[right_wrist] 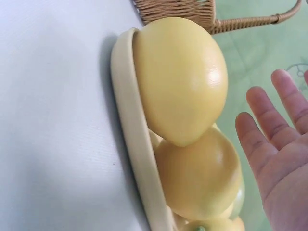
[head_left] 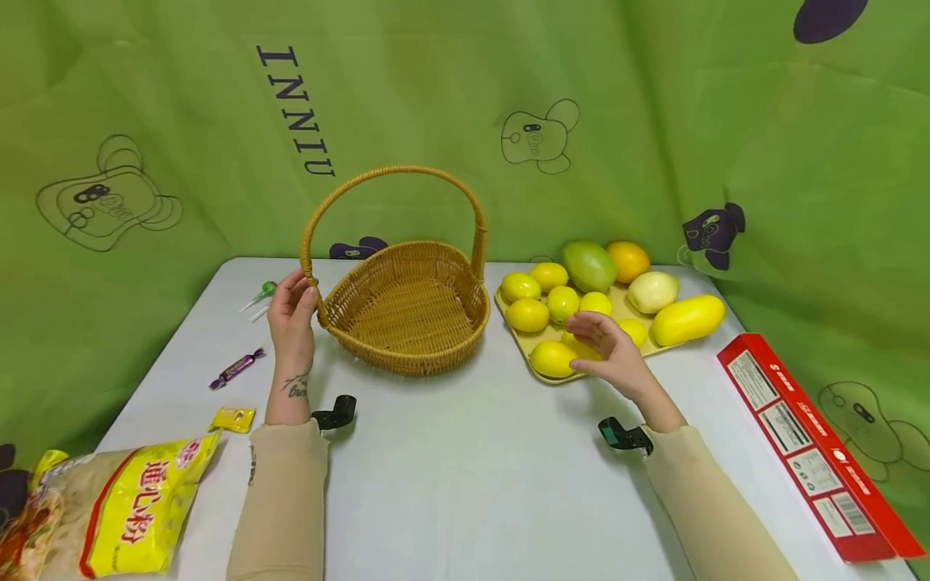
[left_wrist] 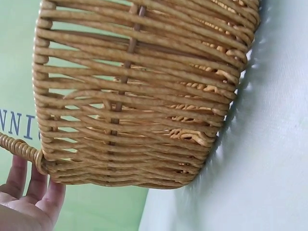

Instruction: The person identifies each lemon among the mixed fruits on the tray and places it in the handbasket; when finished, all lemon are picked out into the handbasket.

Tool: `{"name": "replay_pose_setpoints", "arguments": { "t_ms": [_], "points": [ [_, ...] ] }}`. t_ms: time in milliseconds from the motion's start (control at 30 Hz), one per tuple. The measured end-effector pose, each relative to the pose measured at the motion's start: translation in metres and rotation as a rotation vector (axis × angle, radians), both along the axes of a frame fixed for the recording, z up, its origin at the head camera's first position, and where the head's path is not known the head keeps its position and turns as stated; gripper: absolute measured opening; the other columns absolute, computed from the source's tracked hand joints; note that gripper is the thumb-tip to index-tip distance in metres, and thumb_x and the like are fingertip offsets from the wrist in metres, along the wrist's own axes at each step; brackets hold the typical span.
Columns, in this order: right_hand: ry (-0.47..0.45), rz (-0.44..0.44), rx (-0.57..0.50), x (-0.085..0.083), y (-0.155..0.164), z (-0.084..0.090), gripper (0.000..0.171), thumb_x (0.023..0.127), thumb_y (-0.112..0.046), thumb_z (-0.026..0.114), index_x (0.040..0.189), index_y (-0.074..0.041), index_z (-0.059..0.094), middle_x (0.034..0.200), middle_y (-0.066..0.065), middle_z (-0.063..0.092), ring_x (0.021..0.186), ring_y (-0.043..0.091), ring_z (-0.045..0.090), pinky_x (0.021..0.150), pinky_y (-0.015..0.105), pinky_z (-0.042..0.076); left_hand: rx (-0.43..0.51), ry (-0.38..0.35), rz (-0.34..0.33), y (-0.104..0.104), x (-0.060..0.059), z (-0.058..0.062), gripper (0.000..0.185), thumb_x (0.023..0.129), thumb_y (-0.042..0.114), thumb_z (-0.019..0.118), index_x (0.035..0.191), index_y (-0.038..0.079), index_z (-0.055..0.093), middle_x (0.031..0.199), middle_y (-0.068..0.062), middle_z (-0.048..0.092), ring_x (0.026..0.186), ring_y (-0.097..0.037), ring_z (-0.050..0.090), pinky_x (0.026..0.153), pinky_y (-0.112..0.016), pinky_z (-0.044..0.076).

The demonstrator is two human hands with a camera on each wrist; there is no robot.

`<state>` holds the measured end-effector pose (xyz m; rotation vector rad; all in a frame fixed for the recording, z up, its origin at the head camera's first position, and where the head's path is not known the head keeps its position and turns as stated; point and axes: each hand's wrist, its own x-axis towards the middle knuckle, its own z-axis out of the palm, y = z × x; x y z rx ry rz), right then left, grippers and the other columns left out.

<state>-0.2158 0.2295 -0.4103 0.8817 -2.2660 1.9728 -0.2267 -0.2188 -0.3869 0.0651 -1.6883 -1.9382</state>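
A brown wicker basket with a tall arched handle stands on the table, nothing inside it. My left hand holds the foot of its handle on the left side. In the left wrist view the fingers meet the handle's base at the rim; the thumb is out of that view. My right hand hovers with spread fingers over the front of a cream tray. Yellow lemons crowd that tray, and the hand partly covers some of them. The right wrist view shows the palm facing a lemon.
A green mango, an orange and a long yellow fruit share the tray. At right lies a red box. At left are a pasta bag, a yellow packet, a purple candy and lollipops.
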Motion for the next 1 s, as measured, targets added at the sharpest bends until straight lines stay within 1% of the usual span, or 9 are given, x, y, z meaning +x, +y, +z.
{"name": "replay_pose_setpoints", "arguments": {
  "t_ms": [100,167,333,400,467,600,700,833,1000],
  "points": [
    [-0.018,0.0,0.033,-0.002,-0.004,-0.003,0.061,0.075,0.01,0.069,0.127,0.012,0.037,0.119,-0.008,0.055,0.116,0.021,0.05,0.101,0.021,0.039,0.023,-0.013,-0.002,-0.004,-0.002,-0.001,0.021,0.094,0.01,0.051,0.112,0.018,0.058,0.098,0.007,0.058,0.093,-0.008,0.054,0.081,-0.019,0.043],
    [-0.038,-0.006,0.06,-0.003,-0.007,-0.005,0.06,0.074,0.008,0.07,0.126,0.011,0.039,0.119,-0.005,0.055,0.116,0.023,0.049,0.101,0.02,0.039,0.045,-0.017,-0.005,-0.006,-0.003,-0.003,0.02,0.094,0.011,0.051,0.11,0.019,0.059,0.096,0.006,0.059,0.093,-0.009,0.055,0.08,-0.018,0.044],
    [-0.073,-0.063,0.144,-0.005,-0.014,-0.013,0.057,0.073,0.007,0.073,0.122,0.008,0.046,0.121,0.02,0.052,0.116,0.032,0.046,0.1,0.019,0.038,0.092,-0.021,-0.022,-0.005,-0.006,-0.006,0.02,0.093,0.011,0.054,0.11,0.017,0.062,0.092,0.004,0.062,0.094,-0.016,0.057,0.078,-0.019,0.047],
    [-0.082,-0.097,0.197,-0.006,-0.017,-0.014,0.055,0.073,0.004,0.074,0.122,0.006,0.048,0.123,0.025,0.05,0.116,0.033,0.046,0.1,0.02,0.038,0.125,-0.022,-0.032,-0.005,-0.008,-0.007,0.02,0.092,0.01,0.055,0.109,0.017,0.063,0.09,0.004,0.063,0.093,-0.016,0.057,0.077,-0.018,0.047],
    [-0.093,-0.136,0.266,-0.008,-0.02,-0.015,0.055,0.073,-0.001,0.075,0.122,0.003,0.05,0.125,0.022,0.051,0.117,0.031,0.046,0.101,0.025,0.037,0.154,-0.023,-0.039,-0.004,-0.009,-0.007,0.019,0.092,0.01,0.056,0.108,0.018,0.064,0.089,0.004,0.064,0.091,-0.014,0.058,0.076,-0.017,0.048],
    [-0.126,-0.179,0.384,-0.013,-0.027,-0.017,0.056,0.073,-0.009,0.077,0.122,-0.003,0.052,0.126,0.015,0.053,0.119,0.028,0.045,0.104,0.04,0.034,0.213,-0.007,-0.06,-0.003,-0.009,-0.007,0.019,0.091,0.009,0.058,0.106,0.017,0.066,0.087,0.004,0.065,0.087,-0.011,0.06,0.074,-0.017,0.049],
    [-0.163,-0.192,0.44,-0.015,-0.03,-0.02,0.056,0.072,-0.012,0.078,0.122,-0.005,0.052,0.127,0.013,0.052,0.118,0.028,0.045,0.103,0.045,0.033,0.231,-0.004,-0.067,-0.003,-0.01,-0.007,0.019,0.09,0.008,0.058,0.106,0.016,0.067,0.086,0.004,0.066,0.088,-0.011,0.06,0.072,-0.017,0.049],
    [-0.216,-0.217,0.449,-0.014,-0.033,-0.02,0.058,0.07,-0.012,0.079,0.12,-0.006,0.051,0.125,0.013,0.052,0.116,0.029,0.045,0.102,0.046,0.033,0.228,-0.018,-0.062,-0.003,-0.01,-0.007,0.019,0.091,0.009,0.057,0.107,0.016,0.066,0.087,0.004,0.065,0.089,-0.011,0.06,0.072,-0.017,0.049],
    [-0.248,-0.284,0.373,-0.011,-0.033,-0.014,0.055,0.071,-0.014,0.08,0.119,-0.004,0.055,0.123,0.015,0.055,0.113,0.027,0.046,0.098,0.041,0.037,0.235,-0.017,-0.058,-0.002,-0.009,-0.007,0.018,0.09,0.01,0.059,0.105,0.017,0.067,0.086,0.005,0.066,0.087,-0.009,0.06,0.068,-0.016,0.048]
  ]
}}
